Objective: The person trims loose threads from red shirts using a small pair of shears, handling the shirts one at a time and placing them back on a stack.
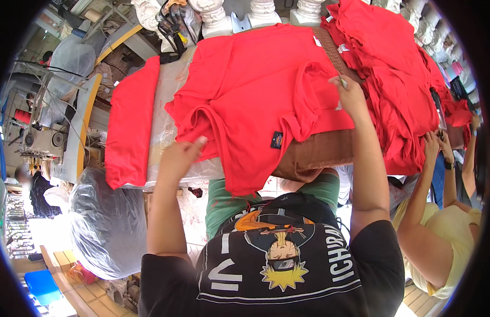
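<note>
A red T-shirt [255,116] lies spread on the table before me, its collar and one sleeve opening turned toward me. A small black label [276,139] sits near its lower edge. My left hand [179,159] is at the shirt's left side, fingers stretched out beside the curled opening, with nothing seen in them. At the right side, my right hand [353,99] is closed on a small pointed tool [343,81], mostly hidden by the fingers; its exact kind is unclear. More red cloth [245,50] lies flat beneath and behind the shirt.
A heap of red garments [387,90] rises on the right. Folded red cloth [131,127] hangs over the table's left end. Brown fabric [321,157] covers the near edge. A sewing machine [41,140] stands far left. Another person's hands [437,145] work at the right.
</note>
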The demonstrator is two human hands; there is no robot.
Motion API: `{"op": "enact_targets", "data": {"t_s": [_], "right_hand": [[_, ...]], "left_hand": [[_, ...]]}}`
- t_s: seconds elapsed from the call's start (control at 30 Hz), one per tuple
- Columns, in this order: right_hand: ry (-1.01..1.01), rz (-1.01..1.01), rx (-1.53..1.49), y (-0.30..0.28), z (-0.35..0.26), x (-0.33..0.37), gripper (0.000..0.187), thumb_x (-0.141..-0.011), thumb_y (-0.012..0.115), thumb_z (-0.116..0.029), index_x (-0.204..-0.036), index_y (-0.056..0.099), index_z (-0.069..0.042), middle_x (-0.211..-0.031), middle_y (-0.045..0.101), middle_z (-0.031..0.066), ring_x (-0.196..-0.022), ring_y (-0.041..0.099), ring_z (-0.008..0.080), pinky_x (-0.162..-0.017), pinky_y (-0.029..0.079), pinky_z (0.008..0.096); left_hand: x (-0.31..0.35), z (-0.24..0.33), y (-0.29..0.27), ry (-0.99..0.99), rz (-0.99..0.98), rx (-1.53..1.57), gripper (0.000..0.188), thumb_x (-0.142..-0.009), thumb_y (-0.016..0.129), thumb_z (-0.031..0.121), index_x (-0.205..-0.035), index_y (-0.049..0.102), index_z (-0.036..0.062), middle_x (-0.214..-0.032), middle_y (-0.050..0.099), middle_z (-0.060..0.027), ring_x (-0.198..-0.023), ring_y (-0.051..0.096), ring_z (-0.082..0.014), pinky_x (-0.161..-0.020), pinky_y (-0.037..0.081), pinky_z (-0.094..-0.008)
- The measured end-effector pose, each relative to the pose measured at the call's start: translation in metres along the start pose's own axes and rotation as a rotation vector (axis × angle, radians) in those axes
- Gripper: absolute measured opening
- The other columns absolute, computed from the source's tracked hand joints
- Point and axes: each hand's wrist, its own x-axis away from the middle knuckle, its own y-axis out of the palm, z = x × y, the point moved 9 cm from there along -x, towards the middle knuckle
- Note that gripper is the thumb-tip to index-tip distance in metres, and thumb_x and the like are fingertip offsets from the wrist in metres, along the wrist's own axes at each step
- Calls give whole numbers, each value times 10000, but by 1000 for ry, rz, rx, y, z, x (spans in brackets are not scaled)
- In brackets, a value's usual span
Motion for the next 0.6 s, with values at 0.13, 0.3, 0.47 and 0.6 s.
{"op": "enact_targets", "data": {"t_s": [0.13,0.3,0.47,0.6], "right_hand": [[22,88,179,38,-39,13,706,-683,734,-618,-1024,655,-5,-950,691,174,-910,675,294,-817,516,400],[-52,-47,51,82,-38,8,422,-755,748,-392,-915,639,-17,-892,677,129,-821,648,246,-723,503,377],[-151,55,-907,-16,-127,33,295,-801,746,-209,-693,472,-194,-572,405,-96,-436,338,40,-394,225,238],[-527,182,-1147,-113,-212,76,145,-845,707,-219,-809,575,-170,-671,491,-106,-517,375,1,-470,276,169]], "left_hand": [[23,29,63,77,-161,-211,626,-799,644,613,-778,662,-13,-675,657,-141,-675,661,-265,-601,483,-394],[26,46,96,223,-167,-259,546,-794,683,547,-859,661,5,-794,686,-132,-762,667,-257,-707,499,-379],[20,64,-60,304,45,816,417,-860,661,358,-1082,628,7,-1057,665,-108,-970,636,-176,-871,480,-331],[87,123,-212,736,243,1184,335,-932,596,240,-1178,616,12,-1167,647,-105,-1040,633,-153,-923,482,-297]]}}
